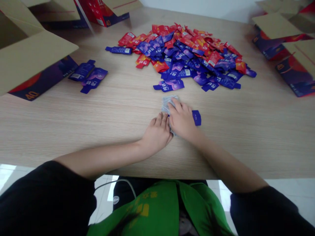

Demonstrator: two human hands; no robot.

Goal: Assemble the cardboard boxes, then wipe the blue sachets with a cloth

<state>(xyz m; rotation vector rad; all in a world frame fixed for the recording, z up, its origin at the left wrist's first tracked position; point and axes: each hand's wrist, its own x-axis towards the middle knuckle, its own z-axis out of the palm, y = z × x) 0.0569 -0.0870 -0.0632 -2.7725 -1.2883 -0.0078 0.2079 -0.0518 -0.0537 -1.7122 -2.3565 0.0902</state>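
On the table near me, a grey-white patterned flat piece lies under my right hand, whose bent fingers press on it and hold it. More of the same grey material shows below, between my two hands. A flat purple packet sticks out to the right from beneath my right hand; the rest of it is covered. My left hand rests palm down just to the left, its fingers lying close together with the tips against the grey piece and the right hand. The left thumb points at the grey material's lower end.
A heap of red and purple packets spreads beyond my hands. One purple packet lies in front of it. Two more purple packets are beside an open carton on the left. Further open cartons stand at the right and back left.
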